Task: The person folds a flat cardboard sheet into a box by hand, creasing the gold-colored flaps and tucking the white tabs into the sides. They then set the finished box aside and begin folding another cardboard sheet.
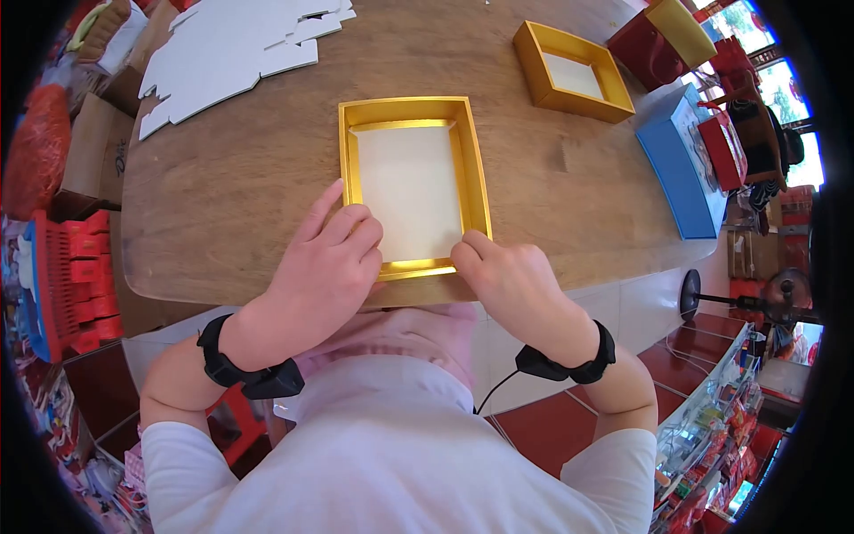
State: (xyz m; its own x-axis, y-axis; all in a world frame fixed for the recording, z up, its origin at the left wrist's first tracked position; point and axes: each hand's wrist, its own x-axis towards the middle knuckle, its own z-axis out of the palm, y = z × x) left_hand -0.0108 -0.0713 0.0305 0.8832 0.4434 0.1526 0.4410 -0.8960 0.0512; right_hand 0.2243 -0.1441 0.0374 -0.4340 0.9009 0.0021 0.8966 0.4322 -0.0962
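Note:
A gold open-topped box (pixel 476 169) with a white bottom lies flat at the near edge of the wooden table, in front of my body. At its left wall, toward the near corner, my left hand (pixel 320 262) has its fingers curled over the rim, with the index finger stretched along the outside. My right hand (pixel 511 276) pinches the near right corner, fingertips bent inside and thumb hidden. Both hands are closed on the box's walls. Black bands sit on both wrists.
A second gold box (pixel 534 67) stands at the far right, by a dark red box (pixel 645 49) and a blue box (pixel 680 160). White cut sheets (pixel 236 53) lie stacked at the far left. Beyond the table's left edge are cartons (pixel 93 147) and a red basket (pixel 53 276).

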